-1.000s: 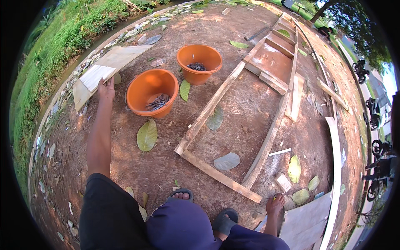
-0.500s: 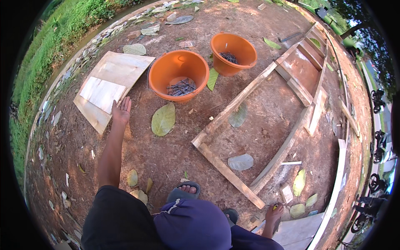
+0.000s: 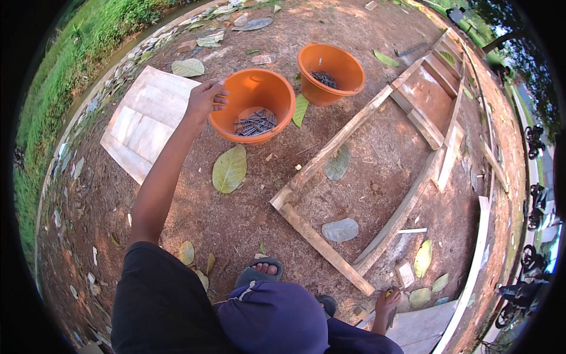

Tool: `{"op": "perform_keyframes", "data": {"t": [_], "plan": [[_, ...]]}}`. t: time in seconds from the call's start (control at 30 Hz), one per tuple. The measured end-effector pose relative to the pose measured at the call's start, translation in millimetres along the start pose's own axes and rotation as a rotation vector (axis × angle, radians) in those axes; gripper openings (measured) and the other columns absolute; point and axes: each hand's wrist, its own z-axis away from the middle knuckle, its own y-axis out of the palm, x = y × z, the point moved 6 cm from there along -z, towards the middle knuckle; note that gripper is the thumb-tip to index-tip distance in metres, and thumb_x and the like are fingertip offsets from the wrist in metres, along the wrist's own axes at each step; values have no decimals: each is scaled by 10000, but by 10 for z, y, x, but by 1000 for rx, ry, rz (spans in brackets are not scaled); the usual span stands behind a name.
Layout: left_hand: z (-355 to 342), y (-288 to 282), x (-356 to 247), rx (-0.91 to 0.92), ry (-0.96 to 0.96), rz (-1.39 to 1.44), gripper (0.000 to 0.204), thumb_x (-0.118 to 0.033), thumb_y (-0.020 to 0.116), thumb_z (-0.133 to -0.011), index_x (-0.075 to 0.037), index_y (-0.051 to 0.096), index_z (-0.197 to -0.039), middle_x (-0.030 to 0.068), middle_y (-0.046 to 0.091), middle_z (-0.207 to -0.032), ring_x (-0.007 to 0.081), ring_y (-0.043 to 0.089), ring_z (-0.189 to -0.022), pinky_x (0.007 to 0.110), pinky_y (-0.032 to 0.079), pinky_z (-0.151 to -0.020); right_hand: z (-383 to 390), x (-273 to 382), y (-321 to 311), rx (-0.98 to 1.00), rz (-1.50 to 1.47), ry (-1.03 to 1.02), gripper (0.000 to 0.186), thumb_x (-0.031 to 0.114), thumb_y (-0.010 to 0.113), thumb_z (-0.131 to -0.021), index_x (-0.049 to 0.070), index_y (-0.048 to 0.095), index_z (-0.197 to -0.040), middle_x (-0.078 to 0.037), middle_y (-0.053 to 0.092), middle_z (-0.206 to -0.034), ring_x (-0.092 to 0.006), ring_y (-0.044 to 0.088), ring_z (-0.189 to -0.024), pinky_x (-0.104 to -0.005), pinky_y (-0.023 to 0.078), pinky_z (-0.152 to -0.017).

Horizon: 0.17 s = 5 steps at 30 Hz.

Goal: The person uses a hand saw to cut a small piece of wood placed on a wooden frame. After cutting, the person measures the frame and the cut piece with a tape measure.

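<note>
My left hand (image 3: 206, 101) is at the left rim of the larger orange bucket (image 3: 252, 133), its fingers loosely curled and a little apart over the bucket's edge. I see nothing held in it; whether it touches the rim I cannot tell. Inside that bucket lie several long nails (image 3: 256, 123). Down at the lower right, my right hand (image 3: 386, 302) is closed round a small yellow-and-dark object (image 3: 389, 292), mostly hidden by the fingers. It is near the near end of a wooden frame (image 3: 327, 248) lying on the ground.
Behind stands a smaller orange bucket (image 3: 330, 97) with dark nails. Pale boards (image 3: 127, 133) lie left of the buckets. A grey board (image 3: 421, 327) and a long pale strip (image 3: 471, 265) lie at lower right. Large leaves (image 3: 230, 169) dot the bare soil; grass (image 3: 88, 65) borders the far left.
My left hand has moved up and right, from beside the pale boards to the larger bucket's rim, turning from palm-up to curled. The right hand stays in place.
</note>
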Motion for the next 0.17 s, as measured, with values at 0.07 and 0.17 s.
{"op": "perform_keyframes", "data": {"t": [0.07,0.17], "plan": [[-239,401,137,154,-21,-199,304,-270,732,-982,-4,691,-1124,64,730,-925,147,699,-726,270,566,-649,-3,-41,-29,-17,5,-6,460,303,635,-945,13,515,-1282,-252,537,-1298,-460,471,-1250,-590,336,-1092],[-520,771,424,395,-174,-470,436,-289,696,-1004,6,613,-1314,84,733,-1056,162,704,-837,284,577,-771,1,-94,9,6,14,17,505,309,656,-929,18,501,-1311,-250,526,-1336,-466,449,-1292,-592,318,-1124]]}}
